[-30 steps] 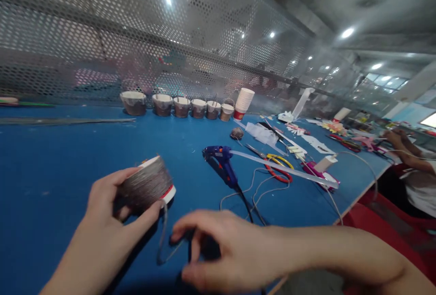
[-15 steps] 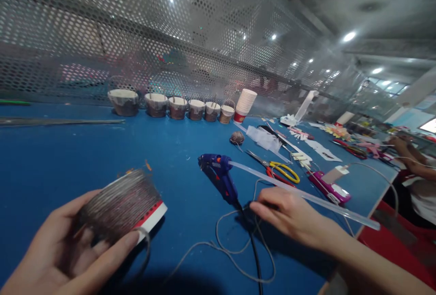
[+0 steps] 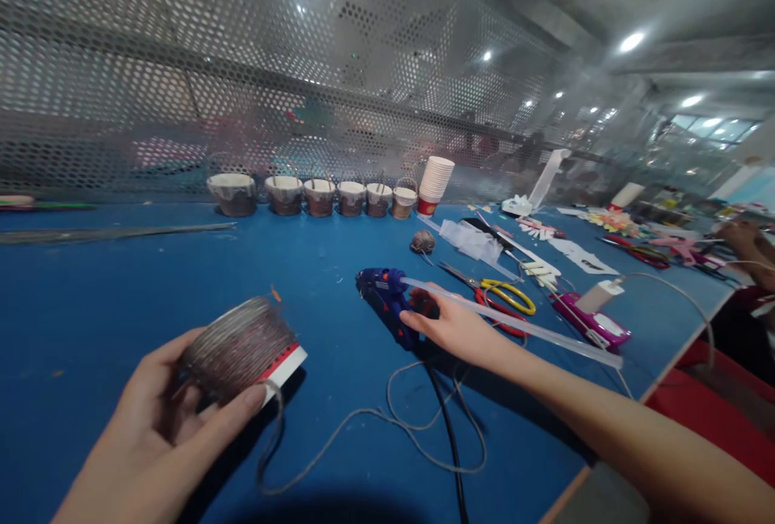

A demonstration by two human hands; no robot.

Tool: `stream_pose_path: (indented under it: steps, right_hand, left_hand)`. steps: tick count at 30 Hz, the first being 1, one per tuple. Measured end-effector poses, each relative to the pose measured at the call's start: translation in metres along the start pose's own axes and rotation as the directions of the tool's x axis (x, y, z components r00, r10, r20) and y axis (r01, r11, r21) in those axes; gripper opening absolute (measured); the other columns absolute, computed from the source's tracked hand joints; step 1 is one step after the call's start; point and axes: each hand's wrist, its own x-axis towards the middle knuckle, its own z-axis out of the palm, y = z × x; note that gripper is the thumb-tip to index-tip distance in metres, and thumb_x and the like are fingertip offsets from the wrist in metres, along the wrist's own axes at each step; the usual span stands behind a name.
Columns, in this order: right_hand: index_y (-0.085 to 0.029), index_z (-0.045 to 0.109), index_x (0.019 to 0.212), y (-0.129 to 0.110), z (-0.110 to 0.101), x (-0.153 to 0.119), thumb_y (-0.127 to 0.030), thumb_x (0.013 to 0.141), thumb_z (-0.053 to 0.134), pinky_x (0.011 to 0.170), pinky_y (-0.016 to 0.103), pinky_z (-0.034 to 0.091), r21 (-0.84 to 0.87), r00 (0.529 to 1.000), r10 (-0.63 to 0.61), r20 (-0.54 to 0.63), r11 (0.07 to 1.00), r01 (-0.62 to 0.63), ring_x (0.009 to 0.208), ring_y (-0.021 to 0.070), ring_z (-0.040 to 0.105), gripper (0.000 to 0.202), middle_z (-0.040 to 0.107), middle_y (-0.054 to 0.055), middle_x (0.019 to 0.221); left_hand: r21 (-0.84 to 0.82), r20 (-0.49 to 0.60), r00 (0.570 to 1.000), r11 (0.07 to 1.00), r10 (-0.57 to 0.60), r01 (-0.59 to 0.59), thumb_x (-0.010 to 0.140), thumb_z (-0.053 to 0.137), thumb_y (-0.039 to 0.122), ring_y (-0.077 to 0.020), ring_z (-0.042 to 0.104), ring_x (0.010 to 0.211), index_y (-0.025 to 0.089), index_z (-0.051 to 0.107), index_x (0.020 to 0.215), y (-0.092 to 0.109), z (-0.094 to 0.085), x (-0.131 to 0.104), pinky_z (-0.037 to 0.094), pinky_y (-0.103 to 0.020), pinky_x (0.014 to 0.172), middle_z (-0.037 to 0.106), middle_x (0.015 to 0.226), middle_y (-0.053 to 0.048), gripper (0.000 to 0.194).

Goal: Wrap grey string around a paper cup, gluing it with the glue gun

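On the left, my left hand (image 3: pixel 163 427) is wrapped round a paper cup (image 3: pixel 245 354) held on its side. Grey cord is wound around most of it; a red band and white edge show at the right. My thumb presses the cord near that edge. From there the loose cord (image 3: pixel 357 415) runs in loops over the table. My right hand (image 3: pixel 448 326) closes round the handle of a blue glue gun (image 3: pixel 387 306), thumb on its near side; some fingers are hidden. A long clear glue stick (image 3: pixel 514 318) sticks out of the gun's back, passing above my hand.
Cord-wrapped cups (image 3: pixel 284 194) line the back of the blue table (image 3: pixel 151 282), beside a stack of paper cups (image 3: pixel 436 185). A ball of cord (image 3: pixel 422 242), scissors (image 3: pixel 502 298) and a purple power strip (image 3: pixel 587 322) lie rightward. The gun's black cable (image 3: pixel 448 427) runs toward me.
My right hand has moved left and forward from beside the glue gun onto its handle. The wrapped cup in my left hand has shifted slightly right in view.
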Motion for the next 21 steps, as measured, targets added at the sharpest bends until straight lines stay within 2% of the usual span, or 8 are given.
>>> stream_pose_path:
  steps: [4,7,9,12,14,17,19,21]
  right_hand:
    - [-0.017,0.060,0.108,-0.005,0.007,0.006,-0.043,0.082,0.062,0.080,0.037,0.045,0.106,0.999,-0.043,-0.011,0.993,0.044,0.091,0.0232,0.059,0.037,0.065,0.008,0.101]
    - [-0.015,0.059,0.109,-0.005,0.015,0.014,-0.042,0.083,0.061,0.079,0.036,0.044,0.149,0.988,-0.151,-0.031,0.977,0.154,0.088,0.0223,0.058,0.038,0.063,0.009,0.101]
    - [-0.015,0.061,0.097,-0.005,0.022,0.022,-0.040,0.083,0.059,0.071,0.033,0.044,0.168,0.981,-0.191,-0.031,0.967,0.194,0.079,0.0198,0.056,0.029,0.063,0.007,0.088]
    - [-0.015,0.060,0.080,-0.009,0.032,0.029,-0.030,0.080,0.055,0.056,0.027,0.039,0.220,0.993,-0.117,-0.008,0.969,0.116,0.059,0.0142,0.050,0.016,0.055,0.000,0.065]
    - [-0.016,0.061,0.081,-0.014,0.033,0.029,-0.026,0.078,0.051,0.049,0.025,0.035,0.270,1.000,-0.027,0.009,0.963,0.024,0.051,0.0125,0.046,0.015,0.051,-0.003,0.058]
    - [-0.016,0.064,0.088,-0.028,0.027,0.019,-0.027,0.076,0.050,0.047,0.024,0.035,0.328,0.999,0.033,-0.017,0.944,-0.026,0.057,0.0144,0.053,0.022,0.060,0.000,0.067]
    - [-0.017,0.064,0.090,-0.037,0.020,0.005,-0.031,0.075,0.051,0.051,0.025,0.039,0.393,0.999,0.007,-0.054,0.919,0.014,0.067,0.0166,0.059,0.024,0.066,0.004,0.080]
    - [-0.018,0.061,0.092,-0.044,0.015,-0.009,-0.036,0.076,0.050,0.052,0.026,0.041,0.469,0.999,-0.029,-0.044,0.882,0.046,0.062,0.0164,0.059,0.026,0.066,0.003,0.076]
  left_hand:
    - [-0.103,0.078,0.986,0.983,-0.146,0.154,0.060,0.076,0.041,-0.0284,0.070,0.092,0.030,0.054,0.108,0.011,0.001,-0.003,0.056,-0.050,0.088,0.073,0.096,-0.002,0.054]
    - [-0.110,0.143,0.977,0.978,-0.161,0.178,0.057,0.079,0.039,-0.0267,0.070,0.092,0.026,0.051,0.107,0.012,0.000,-0.003,0.058,-0.045,0.087,0.072,0.098,-0.004,0.059]
    - [-0.135,0.169,0.976,0.978,-0.136,0.160,0.058,0.079,0.038,-0.0254,0.071,0.089,0.025,0.049,0.108,0.009,0.000,-0.002,0.059,-0.042,0.083,0.071,0.097,-0.004,0.059]
    - [-0.155,0.193,0.975,0.978,-0.109,0.140,0.057,0.079,0.036,-0.0250,0.071,0.087,0.025,0.049,0.104,0.007,-0.001,-0.002,0.059,-0.040,0.081,0.071,0.096,-0.003,0.057]
    - [-0.153,0.201,0.973,0.978,-0.111,0.143,0.056,0.079,0.036,-0.0255,0.071,0.088,0.024,0.048,0.102,0.008,-0.001,-0.003,0.059,-0.040,0.080,0.070,0.094,-0.004,0.056]
    - [-0.143,0.225,0.967,0.977,-0.121,0.156,0.058,0.076,0.036,-0.0250,0.071,0.088,0.023,0.047,0.102,0.014,-0.002,-0.006,0.058,-0.040,0.080,0.070,0.094,-0.005,0.054]
    - [-0.130,0.249,0.961,0.979,-0.122,0.158,0.061,0.074,0.036,-0.0240,0.071,0.088,0.023,0.046,0.104,0.017,-0.002,-0.009,0.058,-0.039,0.080,0.069,0.096,-0.005,0.053]
    - [-0.127,0.270,0.955,0.979,-0.120,0.159,0.064,0.073,0.036,-0.0230,0.070,0.090,0.022,0.045,0.107,0.019,-0.003,-0.011,0.057,-0.039,0.082,0.069,0.099,-0.006,0.053]
